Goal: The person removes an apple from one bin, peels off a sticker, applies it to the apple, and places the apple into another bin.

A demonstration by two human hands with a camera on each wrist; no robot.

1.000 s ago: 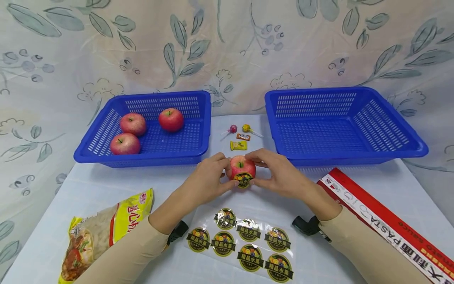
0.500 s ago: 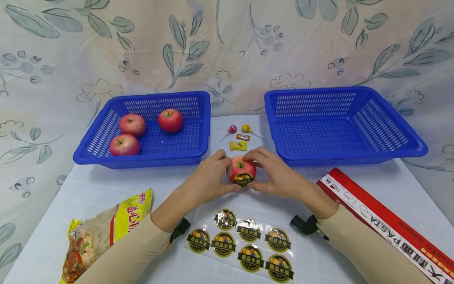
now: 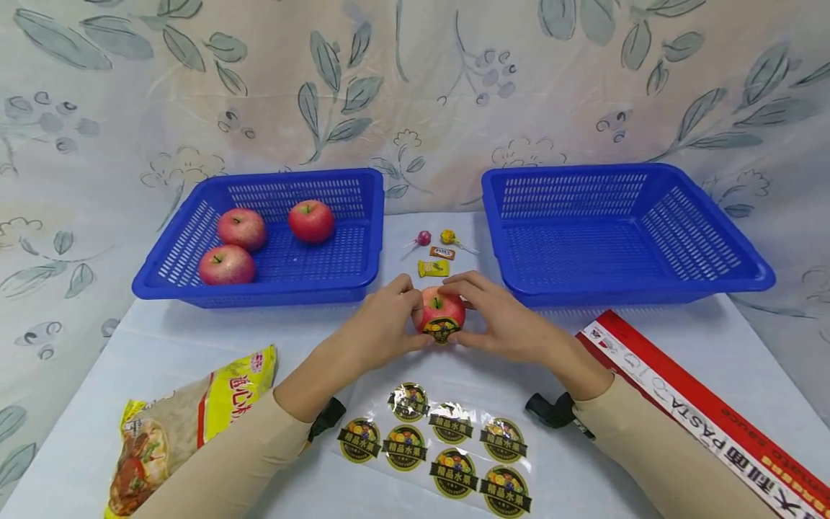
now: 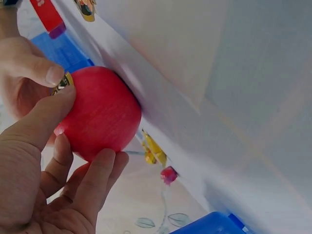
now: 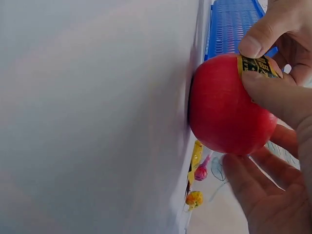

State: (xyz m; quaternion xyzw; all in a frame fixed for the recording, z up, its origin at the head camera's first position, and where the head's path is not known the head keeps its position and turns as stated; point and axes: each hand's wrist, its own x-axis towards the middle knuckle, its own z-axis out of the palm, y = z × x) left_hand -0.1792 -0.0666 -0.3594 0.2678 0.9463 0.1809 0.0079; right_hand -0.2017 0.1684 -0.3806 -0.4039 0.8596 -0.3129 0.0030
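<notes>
A red apple [image 3: 449, 308] rests on the table between both hands, stem up, with a round black-and-gold fruit sticker [image 3: 441, 330] on its near side. My left hand [image 3: 382, 321] grips the apple's left side, fingers curled behind and thumb low at the sticker's left edge. From the other side, my right hand [image 3: 502, 321] grips it too, fingers over the top right and thumb at the sticker's right edge. Both thumbs press near the sticker [image 5: 258, 66] in the right wrist view. In the left wrist view the apple [image 4: 102, 112] mostly hides the right fingers.
A transparent sheet [image 3: 478, 453] of several matching stickers lies in front. Behind the apple are two lollipops [image 3: 447, 236] and two wrapped candies [image 3: 433, 268]. A blue basket [image 3: 272, 292] holds three apples; another blue basket [image 3: 570, 252] stands right. A pasta bag [image 3: 188, 425] and pasta box [image 3: 700, 418] flank the arms.
Both hands stay on the apple; the right thumb has shifted slightly along the sticker's lower right edge. The head view has moved a little.
</notes>
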